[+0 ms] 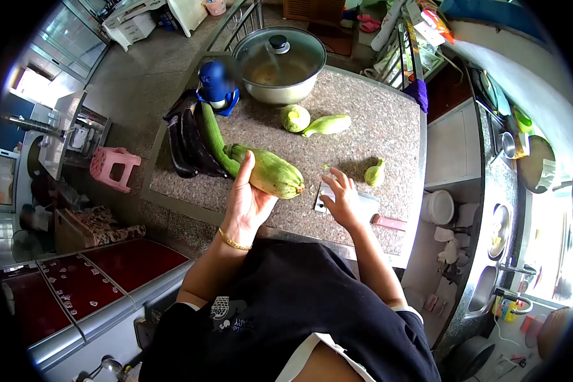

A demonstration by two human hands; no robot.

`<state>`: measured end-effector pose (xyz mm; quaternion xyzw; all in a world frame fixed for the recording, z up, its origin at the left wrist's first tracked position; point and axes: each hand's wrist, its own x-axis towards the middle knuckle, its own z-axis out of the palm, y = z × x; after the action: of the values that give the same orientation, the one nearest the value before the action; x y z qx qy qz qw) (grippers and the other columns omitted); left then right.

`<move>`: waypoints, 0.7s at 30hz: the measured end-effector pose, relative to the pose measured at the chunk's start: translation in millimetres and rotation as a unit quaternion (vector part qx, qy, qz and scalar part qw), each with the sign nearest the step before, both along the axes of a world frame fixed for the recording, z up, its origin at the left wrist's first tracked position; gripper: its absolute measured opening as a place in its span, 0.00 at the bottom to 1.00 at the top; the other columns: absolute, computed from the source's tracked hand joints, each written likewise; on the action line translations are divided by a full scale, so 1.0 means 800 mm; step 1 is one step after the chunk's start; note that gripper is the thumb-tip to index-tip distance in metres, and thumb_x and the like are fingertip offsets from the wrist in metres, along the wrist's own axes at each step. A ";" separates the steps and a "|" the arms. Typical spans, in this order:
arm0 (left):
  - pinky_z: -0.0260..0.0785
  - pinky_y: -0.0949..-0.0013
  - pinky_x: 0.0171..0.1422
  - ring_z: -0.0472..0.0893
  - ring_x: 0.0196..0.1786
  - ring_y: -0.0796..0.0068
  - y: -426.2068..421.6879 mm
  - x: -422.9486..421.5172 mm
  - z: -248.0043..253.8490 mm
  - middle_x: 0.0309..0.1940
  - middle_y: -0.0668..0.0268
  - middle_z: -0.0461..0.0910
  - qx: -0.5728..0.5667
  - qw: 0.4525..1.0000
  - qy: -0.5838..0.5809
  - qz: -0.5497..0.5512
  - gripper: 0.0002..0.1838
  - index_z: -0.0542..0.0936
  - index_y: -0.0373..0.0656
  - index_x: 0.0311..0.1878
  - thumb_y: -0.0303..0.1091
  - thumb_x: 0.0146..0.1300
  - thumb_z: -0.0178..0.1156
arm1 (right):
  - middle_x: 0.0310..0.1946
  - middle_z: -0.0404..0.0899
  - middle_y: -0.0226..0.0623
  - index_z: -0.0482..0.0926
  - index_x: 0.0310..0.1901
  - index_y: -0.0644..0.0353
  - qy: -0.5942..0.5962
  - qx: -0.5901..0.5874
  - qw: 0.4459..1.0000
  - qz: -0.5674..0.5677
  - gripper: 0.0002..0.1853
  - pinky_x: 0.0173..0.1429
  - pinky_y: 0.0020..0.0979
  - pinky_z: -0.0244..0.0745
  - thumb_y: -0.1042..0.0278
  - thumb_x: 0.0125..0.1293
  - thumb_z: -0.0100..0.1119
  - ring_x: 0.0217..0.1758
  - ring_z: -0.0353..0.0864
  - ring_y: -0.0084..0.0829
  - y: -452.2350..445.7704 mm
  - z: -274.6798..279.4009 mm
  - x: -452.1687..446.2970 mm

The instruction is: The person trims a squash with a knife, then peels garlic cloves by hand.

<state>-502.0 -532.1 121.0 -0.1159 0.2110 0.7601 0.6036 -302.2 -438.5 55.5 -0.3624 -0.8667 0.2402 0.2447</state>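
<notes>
Black shirt (286, 305) fills the near side, both forearms reaching over the speckled tabletop (375, 108). Left hand (247, 205) palm up, thumb on one side, gripping the big pale-green squash (272, 174) near the table's near edge; squash lies roughly crosswise, blunt end toward the right hand (342, 202). Right-hand fingers spread and slightly bent, nothing gripped, over the cleaver (365, 206); can't tell if they touch the blade. Cleaver is flat, handle pointing right. Small green squash (375, 173) sits just beyond the cleaver, to the right. Two more squashes (326, 125) lie farther back, close together, near the glass-lidded pot (283, 95). Dark eggplants (183, 143) are bunched at left, long green gourd (211, 135) alongside, blue item (214, 79) behind them.
</notes>
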 end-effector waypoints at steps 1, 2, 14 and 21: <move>0.67 0.51 0.58 0.75 0.50 0.59 0.000 0.000 0.002 0.46 0.54 0.75 -0.005 1.000 0.004 -0.004 0.21 0.71 0.38 0.49 0.44 0.60 0.59 | 0.44 0.73 0.42 0.79 0.41 0.59 -0.011 -0.013 1.000 0.012 0.12 0.53 0.38 0.68 0.67 0.54 0.62 0.49 0.71 0.43 0.001 -0.004 0.005; 0.72 0.57 0.53 0.78 0.44 0.67 0.000 0.000 0.004 0.40 0.62 0.77 -0.008 1.000 0.010 -0.007 0.17 0.71 0.42 0.46 0.41 0.60 0.60 | 0.41 0.72 0.42 0.81 0.35 0.59 0.005 -0.050 0.999 -0.003 0.09 0.49 0.37 0.70 0.67 0.53 0.62 0.45 0.73 0.42 0.003 -0.010 0.009; 0.70 0.53 0.56 0.74 0.53 0.61 -0.011 0.003 -0.018 0.57 0.52 0.69 -0.043 0.993 0.108 -0.028 0.25 0.66 0.35 0.56 0.42 0.62 0.57 | 0.45 0.73 0.44 0.75 0.44 0.59 -0.069 -0.038 0.997 -0.018 0.17 0.55 0.40 0.65 0.74 0.49 0.59 0.49 0.70 0.46 0.002 -0.006 0.060; 0.70 0.56 0.55 0.74 0.52 0.68 -0.016 0.005 -0.023 0.54 0.60 0.72 -0.044 0.984 0.154 -0.077 0.25 0.68 0.39 0.58 0.40 0.62 0.58 | 0.44 0.70 0.43 0.69 0.48 0.57 -0.335 -0.006 0.938 -0.094 0.24 0.55 0.47 0.60 0.77 0.43 0.53 0.52 0.66 0.44 -0.005 -0.013 0.137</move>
<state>-498.3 -545.0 102.9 -0.0070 0.3427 0.7102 0.6149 -192.3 -442.1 45.2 -0.5029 -0.8591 0.0857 -0.0401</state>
